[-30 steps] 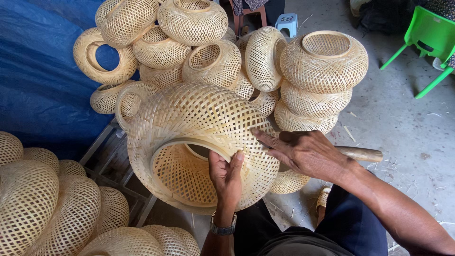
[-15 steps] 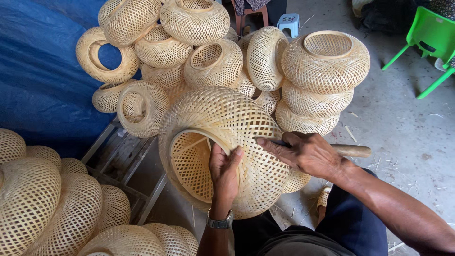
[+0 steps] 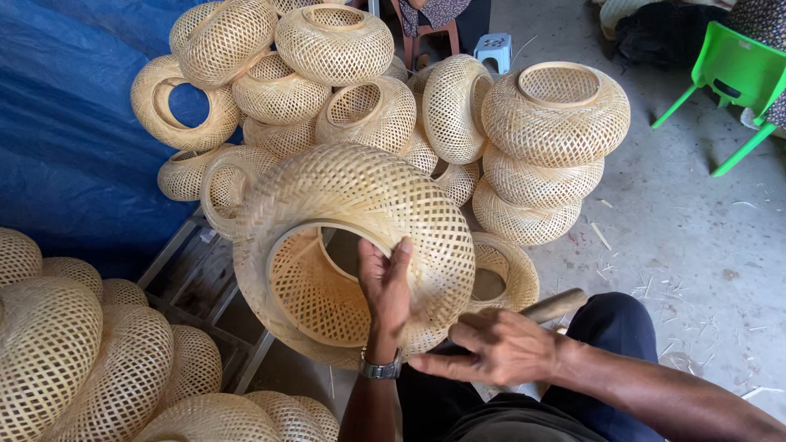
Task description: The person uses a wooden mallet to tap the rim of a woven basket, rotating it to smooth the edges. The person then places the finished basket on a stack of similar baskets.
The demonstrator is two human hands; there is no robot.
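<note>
We see our left hand point(image 3: 385, 286) grasping the rim of a large round woven bamboo lampshade point(image 3: 360, 221), fingers hooked over the inner edge of its opening, so the shade is tilted with its mouth turned toward us, above our lap. Our right hand point(image 3: 499, 348) is clenched around a wooden-handled tool point(image 3: 557, 305) just beside the shade's lower right edge; the working end is hidden, so we cannot tell what kind of tool it is.

Behind the shade stands a pile of similar pale woven bamboo shades point(image 3: 327, 82), with a stack of three point(image 3: 548, 155) on the concrete floor point(image 3: 696, 245) to the right, and more point(image 3: 82, 352) at lower left against a blue tarpaulin point(image 3: 65, 139).

We judge the grip thin: held by one rim alone, the shade could swing or slip off and knock the pile. A careless push of the tool could also snap or spread the fine weave.
</note>
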